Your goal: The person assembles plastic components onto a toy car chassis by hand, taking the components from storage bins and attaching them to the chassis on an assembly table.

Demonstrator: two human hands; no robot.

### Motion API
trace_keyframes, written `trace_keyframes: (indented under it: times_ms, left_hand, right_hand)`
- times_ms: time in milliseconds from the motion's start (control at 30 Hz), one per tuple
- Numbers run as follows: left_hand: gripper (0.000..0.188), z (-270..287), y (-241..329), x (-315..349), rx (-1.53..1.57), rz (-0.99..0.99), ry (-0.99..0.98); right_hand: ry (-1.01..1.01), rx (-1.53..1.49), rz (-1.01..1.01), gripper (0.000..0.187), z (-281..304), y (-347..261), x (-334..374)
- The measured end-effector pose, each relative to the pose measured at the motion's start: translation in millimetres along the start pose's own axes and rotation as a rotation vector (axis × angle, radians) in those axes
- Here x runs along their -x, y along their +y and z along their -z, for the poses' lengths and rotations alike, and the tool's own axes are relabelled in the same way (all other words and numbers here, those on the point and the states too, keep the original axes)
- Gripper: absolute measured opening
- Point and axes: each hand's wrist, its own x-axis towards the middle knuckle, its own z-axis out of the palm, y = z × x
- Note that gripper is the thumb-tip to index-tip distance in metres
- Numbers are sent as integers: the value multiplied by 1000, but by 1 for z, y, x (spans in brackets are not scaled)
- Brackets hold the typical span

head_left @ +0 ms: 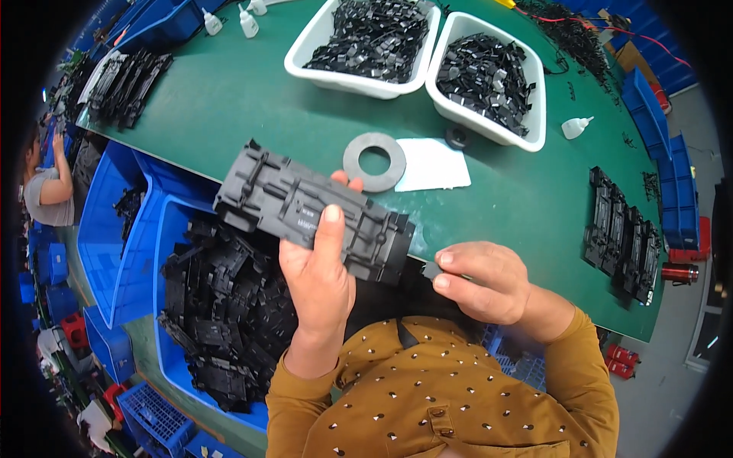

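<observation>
My left hand [324, 267] grips a black moulded plastic housing [294, 202], long and ribbed, tilted over the table's front edge. Its thumb lies across the ribbed face and the fingertips show at the far side. Close to the housing's right end, my right hand [489, 282] pinches a small dark piece [432, 270] between thumb and finger; its exact kind is too small to tell. Beyond the housing lie a grey ring [353, 162] and a white sheet [434, 164] on the green table [267, 99].
Two white tubs [437, 90] of small black parts stand at the back. Several black housings [622, 233] lie at the right, others [130, 88] at the far left. A blue bin [163, 305] full of black parts is below left. A white bottle [576, 127] stands at right. Another person [50, 187] is at far left.
</observation>
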Motion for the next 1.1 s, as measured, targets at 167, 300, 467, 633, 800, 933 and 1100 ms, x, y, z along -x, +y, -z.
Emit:
trace_keyframes:
  times_ms: [167, 300, 467, 633, 800, 933, 1100]
  left_hand:
    - [32, -12, 1, 5, 21, -1, -35]
    - [31, -14, 3, 11, 9, -14, -66]
    - [31, -18, 3, 14, 9, 0, -72]
    - [31, -18, 2, 14, 2, 0, -103]
    - [32, -17, 0, 14, 9, 9, -105]
    - [32, -19, 1, 15, 32, 15, -119]
    - [32, -19, -2, 16, 36, 2, -132]
  right_hand:
    - [-15, -70, 3, 28, -12, -7, 10]
    - [-7, -64, 4, 29, -17, -11, 11]
    - [-29, -64, 1, 29, -16, -12, 7]
    - [-22, -64, -1, 19, -16, -12, 4]
    - [-27, -60, -8, 18, -16, -11, 2]
    - [-62, -44, -18, 26, -15, -12, 6]
    - [-94, -31, -31, 25, -12, -14, 4]
